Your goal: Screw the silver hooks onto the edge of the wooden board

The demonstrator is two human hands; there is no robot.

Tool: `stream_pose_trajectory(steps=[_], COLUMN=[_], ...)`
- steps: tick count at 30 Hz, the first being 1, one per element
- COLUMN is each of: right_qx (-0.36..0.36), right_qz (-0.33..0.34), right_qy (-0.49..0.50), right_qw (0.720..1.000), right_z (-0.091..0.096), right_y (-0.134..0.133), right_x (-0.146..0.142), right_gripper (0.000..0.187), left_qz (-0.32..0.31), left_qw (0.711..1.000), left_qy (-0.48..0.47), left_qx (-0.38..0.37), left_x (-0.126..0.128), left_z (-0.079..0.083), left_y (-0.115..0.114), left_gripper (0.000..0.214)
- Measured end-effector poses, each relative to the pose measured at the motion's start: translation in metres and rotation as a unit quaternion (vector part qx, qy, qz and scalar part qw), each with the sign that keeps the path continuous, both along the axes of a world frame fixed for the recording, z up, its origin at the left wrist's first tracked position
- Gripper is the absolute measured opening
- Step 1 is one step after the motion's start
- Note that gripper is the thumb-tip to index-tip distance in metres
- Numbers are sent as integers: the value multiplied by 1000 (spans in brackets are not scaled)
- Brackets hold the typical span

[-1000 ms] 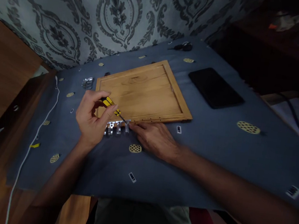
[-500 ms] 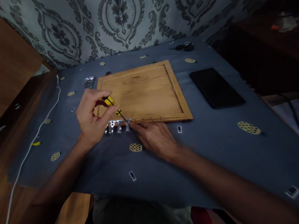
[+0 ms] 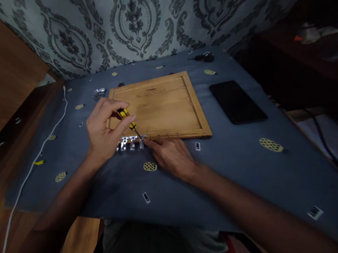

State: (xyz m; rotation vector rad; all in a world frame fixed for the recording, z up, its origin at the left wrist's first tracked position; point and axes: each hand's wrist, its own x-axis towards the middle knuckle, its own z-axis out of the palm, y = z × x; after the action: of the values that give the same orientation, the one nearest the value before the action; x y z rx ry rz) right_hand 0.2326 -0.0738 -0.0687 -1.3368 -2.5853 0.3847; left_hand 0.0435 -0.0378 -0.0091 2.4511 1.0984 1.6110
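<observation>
My left hand (image 3: 103, 128) is closed around the yellow and black handle of a screwdriver (image 3: 126, 117), pinched between thumb and fingers. The screwdriver slants down to the right, its tip at the rightmost of several silver metal hooks (image 3: 133, 143). These hooks sit in a row along the near edge of a framed wooden board (image 3: 160, 100), which lies flat. My right hand (image 3: 174, 156) rests beside that edge, its fingertips pressed at the rightmost hook. Small dark holes dot the edge to the right of it. Whatever screw is under the tip is too small to make out.
A black tablet (image 3: 236, 102) lies right of the board. Further back is a dark tool or key-like object (image 3: 205, 57). More metal pieces (image 3: 99, 92) lie at the board's left. A white cable (image 3: 40, 143) runs down the left side of the blue tablecloth (image 3: 228, 166).
The view has shifted slightly, so the board and tablet appear a little further left and lower. Both hands keep nearly the same hold, with the screwdriver tip still at the rightmost hook.
</observation>
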Motion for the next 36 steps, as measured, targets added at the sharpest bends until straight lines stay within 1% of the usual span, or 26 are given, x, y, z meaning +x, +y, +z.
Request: stream_pose_trajectory(steps=[2,3,7,9,12,15,18,20,25,29,31,34,36], right_qx=[3,7,16,14,9,10,6,5,21,18,14,6,4], right_qz=[-1,-1,2,2,0,3,4,1,3,2,2,1,-1], right_qy=[0,1,14,15,11,9,4,3,18,12,7,7,6], right_qw=[1000,1000,1000,1000,1000,1000,1000,1000,1000,1000,1000,1000,1000], right_z=[-1,-1,-3,-3,-2,-1,0,1,-1,-2,-1,0,1], right_y=[0,0,0,0,1,1,0,0,0,0,0,1,0], right_x=[0,1,1,1,1,0,1,1,2,2,1,1,1], right_gripper=[42,42,41,40,40,39,38,39,41,41,41,42,41], left_qz=[4,-1,-39,-45,-34,-8,11,7,-41,-43,-34,-15,-16], left_qw=[1000,1000,994,991,994,997,998,997,988,989,991,994,995], left_qy=[2,-5,-70,-82,-74,-66,-61,-68,-115,-94,-91,-90,-92], left_qx=[7,-3,-76,-95,-75,-38,-25,-33,-91,-108,-97,-59,-43], left_x=[2,2,-1,-3,-6,-7,-8,-7,-7,-8,-8,-6,-6], left_z=[4,6,4,1,-2,-1,1,1,0,0,0,0,1], left_y=[1,1,1,1,2,3,3,3,0,-1,0,1,2], left_gripper=[16,16,28,26,16,18,17,16,21,17,17,18,18])
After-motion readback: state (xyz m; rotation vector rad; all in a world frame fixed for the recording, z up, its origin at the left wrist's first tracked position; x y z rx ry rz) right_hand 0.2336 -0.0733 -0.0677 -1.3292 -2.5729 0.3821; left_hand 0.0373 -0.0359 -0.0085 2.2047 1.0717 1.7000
